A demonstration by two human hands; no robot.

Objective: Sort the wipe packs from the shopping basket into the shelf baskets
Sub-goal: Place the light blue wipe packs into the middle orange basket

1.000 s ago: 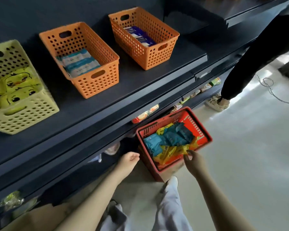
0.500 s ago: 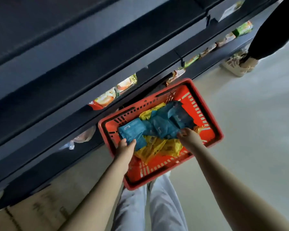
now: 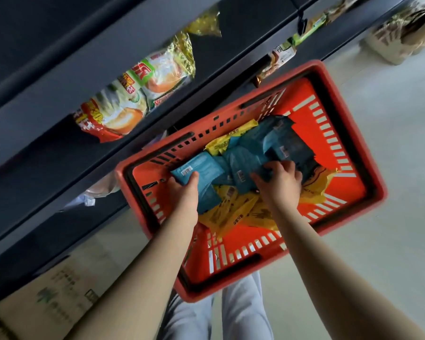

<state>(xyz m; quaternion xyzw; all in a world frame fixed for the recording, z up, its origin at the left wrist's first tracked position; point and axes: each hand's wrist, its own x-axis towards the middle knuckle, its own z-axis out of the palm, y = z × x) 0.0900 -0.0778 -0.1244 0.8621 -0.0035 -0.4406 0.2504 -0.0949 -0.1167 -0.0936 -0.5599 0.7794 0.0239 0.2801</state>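
Observation:
A red shopping basket (image 3: 353, 148) sits on the floor below me, holding several blue wipe packs and yellow wipe packs (image 3: 241, 214). My left hand (image 3: 184, 192) grips a blue wipe pack (image 3: 201, 168) at the basket's left end, thumb on top. My right hand (image 3: 280, 182) reaches into the pile's middle, fingers curled round another blue wipe pack (image 3: 263, 171). A darker blue pack (image 3: 292, 146) lies farther back. The shelf baskets are out of view.
Dark shelving (image 3: 59, 77) runs along the left, its lower shelf holding snack bags (image 3: 138, 94). A cardboard box (image 3: 47, 298) stands at lower left. Another person's shoe (image 3: 398, 47) is at top right. Pale floor (image 3: 390, 217) lies to the right.
My view dropped from the shelf baskets down to the red basket. Both hands moved into it and took hold of blue packs.

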